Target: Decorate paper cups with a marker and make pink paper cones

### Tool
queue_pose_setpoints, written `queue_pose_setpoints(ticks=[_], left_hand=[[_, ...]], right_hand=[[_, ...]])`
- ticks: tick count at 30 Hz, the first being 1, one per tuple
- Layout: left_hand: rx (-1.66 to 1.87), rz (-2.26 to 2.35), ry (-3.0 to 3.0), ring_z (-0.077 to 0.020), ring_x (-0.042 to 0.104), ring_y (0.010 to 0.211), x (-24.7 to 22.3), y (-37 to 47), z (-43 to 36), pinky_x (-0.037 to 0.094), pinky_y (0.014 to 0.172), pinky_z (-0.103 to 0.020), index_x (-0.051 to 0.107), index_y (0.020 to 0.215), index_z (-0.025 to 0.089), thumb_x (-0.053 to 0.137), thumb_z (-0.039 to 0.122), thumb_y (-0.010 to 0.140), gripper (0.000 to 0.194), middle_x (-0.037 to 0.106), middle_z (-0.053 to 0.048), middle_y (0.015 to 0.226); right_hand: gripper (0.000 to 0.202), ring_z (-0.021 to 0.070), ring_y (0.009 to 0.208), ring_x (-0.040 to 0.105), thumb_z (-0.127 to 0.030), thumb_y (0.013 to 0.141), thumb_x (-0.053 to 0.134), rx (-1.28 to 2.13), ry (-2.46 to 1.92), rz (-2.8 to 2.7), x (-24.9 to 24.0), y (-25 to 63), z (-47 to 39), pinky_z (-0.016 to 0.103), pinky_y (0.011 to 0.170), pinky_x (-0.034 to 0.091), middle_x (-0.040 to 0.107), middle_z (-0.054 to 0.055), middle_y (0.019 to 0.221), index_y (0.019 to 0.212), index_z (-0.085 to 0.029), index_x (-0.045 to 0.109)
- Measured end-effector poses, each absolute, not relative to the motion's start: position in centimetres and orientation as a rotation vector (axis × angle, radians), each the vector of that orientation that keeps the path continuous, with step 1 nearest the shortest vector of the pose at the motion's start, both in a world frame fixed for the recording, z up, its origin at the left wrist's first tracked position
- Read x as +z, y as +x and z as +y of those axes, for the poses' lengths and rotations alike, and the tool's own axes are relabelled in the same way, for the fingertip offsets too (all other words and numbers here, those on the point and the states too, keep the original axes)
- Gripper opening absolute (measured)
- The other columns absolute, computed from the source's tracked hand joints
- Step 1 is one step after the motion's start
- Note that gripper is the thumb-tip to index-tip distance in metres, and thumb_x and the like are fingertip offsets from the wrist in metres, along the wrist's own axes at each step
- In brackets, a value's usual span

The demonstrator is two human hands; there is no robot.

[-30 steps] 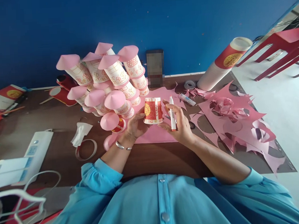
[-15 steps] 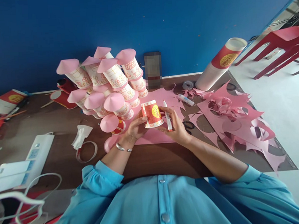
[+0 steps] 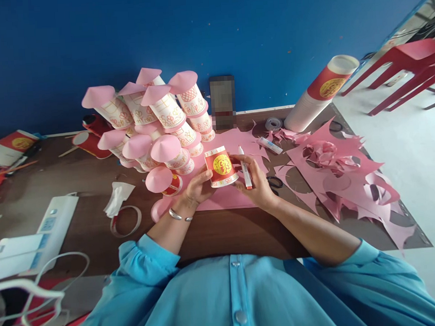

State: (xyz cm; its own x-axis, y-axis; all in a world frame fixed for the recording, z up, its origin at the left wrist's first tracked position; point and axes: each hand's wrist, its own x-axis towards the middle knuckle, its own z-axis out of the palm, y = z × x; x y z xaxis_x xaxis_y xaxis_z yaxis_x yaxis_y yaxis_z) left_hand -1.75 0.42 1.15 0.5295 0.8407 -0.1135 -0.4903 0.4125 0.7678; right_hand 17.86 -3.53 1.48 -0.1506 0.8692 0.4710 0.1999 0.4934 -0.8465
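"How is the work being held?"

"At the centre of the frame, an upside-down, slightly tilted paper cup is pinched along its left side by the grip of the left hand. A white marker is clasped in the right hand, whose fingertips are brought up to the cup's right edge."

"How is that best managed?"

"Light pressure is probably best used, so that the thin wall is not dented and the drawn bands are not smudged; the marker's tip is best angled away."

"What cannot be seen?"

"The cup's far side and most left fingers are hidden. Whether the marker is capped cannot be told. The black scissors are partly covered by the right hand, and the phone's screen, upper centre, is pixelated."
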Motion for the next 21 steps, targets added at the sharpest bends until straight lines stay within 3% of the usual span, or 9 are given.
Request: queue_pose_setpoints(ticks=[5, 12, 21], left_hand=[[0.862, 0.558, 0.777, -0.0388, 0.069, 0.127, 1.16, -1.71, 0.33, 0.06, 0.105, -0.05, 0.067, 0.13, 0.024, 0.09, 0.05, 0.068, 0.071, 0.079, -0.011, 0.117], [0.919, 0.589, 0.757, -0.0385, 0.069, 0.127, 1.89, -1.4, 0.78, 0.061, 0.102, -0.05, 0.07, 0.115, 0.025, 0.084, 0.047, 0.072, 0.05, 0.08, -0.009, 0.111], [0.894, 0.592, 0.713, -0.0364, 0.07, 0.124, 1.39, -1.52, 0.66, 0.059, 0.103, -0.05, 0.068, 0.124, 0.022, 0.085, 0.046, 0.071, 0.06, 0.078, -0.012, 0.115]], right_hand=[[0.059, 0.0318, 0.133, 0.068, -0.04, 0.094, 0.078, 0.718, -1.029, -1.694, 1.63, 17.91, -3.81, 0.054, 0.11, 0.058, 0.068, 0.015, 0.143, 0.145, -0.027, 0.051], [0.058, 0.0304, 0.126, 0.071, -0.023, 0.092, 0.073, 0.591, -1.059, -1.76, 1.49, 18.04, -3.74, 0.052, 0.109, 0.059, 0.069, 0.015, 0.138, 0.145, -0.026, 0.05], [0.054, 0.0269, 0.121, 0.073, -0.023, 0.093, 0.07, 0.624, -1.071, -1.725, 1.68, 17.87, -3.54, 0.047, 0.103, 0.063, 0.068, 0.015, 0.137, 0.143, -0.025, 0.049]])
